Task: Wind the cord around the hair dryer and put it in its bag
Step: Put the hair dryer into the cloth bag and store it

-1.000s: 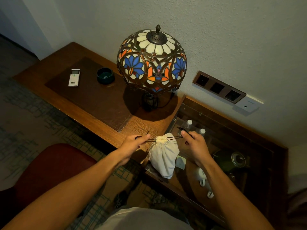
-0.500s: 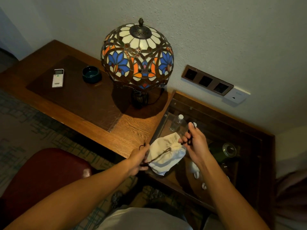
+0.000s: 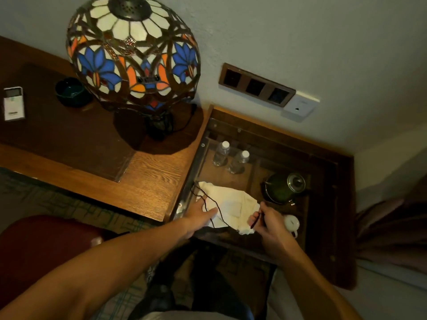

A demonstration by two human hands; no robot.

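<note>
Nearest to me are the person's two bare forearms, reaching forward from the bottom of the view over a dark red chair seat (image 3: 34, 248) and patterned carpet. The left hand (image 3: 198, 214) lies flat with its fingers stretched out and resting on the near edge of the white cloth bag (image 3: 231, 207) — it grips nothing. The right hand (image 3: 269, 224) is curled, thumb and fingers pinched on the dark end of the drawstring (image 3: 219, 213), which trails in a loose line across the bag to its far left corner. The bag lies on its side, slumped and lumpy, on the glass top of the low cabinet (image 3: 323, 227) just right of the wooden desk (image 3: 147, 181); the hair dryer itself cannot be seen, so I cannot tell how it sits inside. Just beside the right hand is a small white cup (image 3: 291, 224), and a little farther a dark green kettle (image 3: 283, 188) with a shiny lid. Beyond the bag two clear water bottles (image 3: 231, 157) stand upright, side by side. Farther left on the desk stands a stained-glass lamp (image 3: 132, 54) — blue and orange flowers on its dome — with a dark green ashtray (image 3: 69, 91) and a white remote (image 3: 13, 103) past it. On the wall behind is a brown triple socket panel (image 3: 256, 85) with a white plate (image 3: 300, 106) touching its right end.
</note>
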